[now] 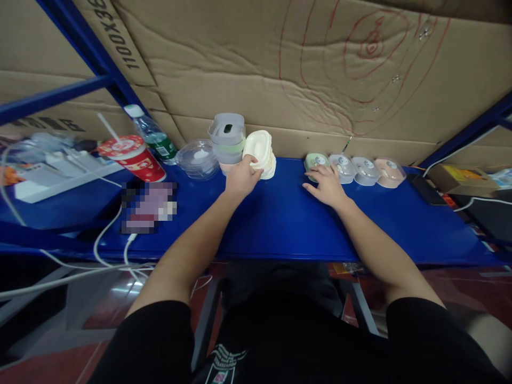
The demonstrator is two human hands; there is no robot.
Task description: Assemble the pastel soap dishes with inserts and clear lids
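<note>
My left hand (243,178) pinches the near edge of a cream-coloured tray (258,146), which lies on top of a stack of similar cream pieces. Just behind and left of that hand rises a stack of grey, green and pink containers (227,137). With its fingers spread, my right hand (326,185) rests at the near side of a small green lidded box (316,160), partly covering it. Beside this box stand a light grey lidded box (342,168), another grey one (365,170) and a pink one (389,173) in a row.
Clear plastic bowls (198,160), a green-labelled bottle (158,140) and a red cup with a straw (138,160) stand left on the blue table (276,229). White cables (100,242) hang over its left front edge. Cardboard (224,58) closes off the back.
</note>
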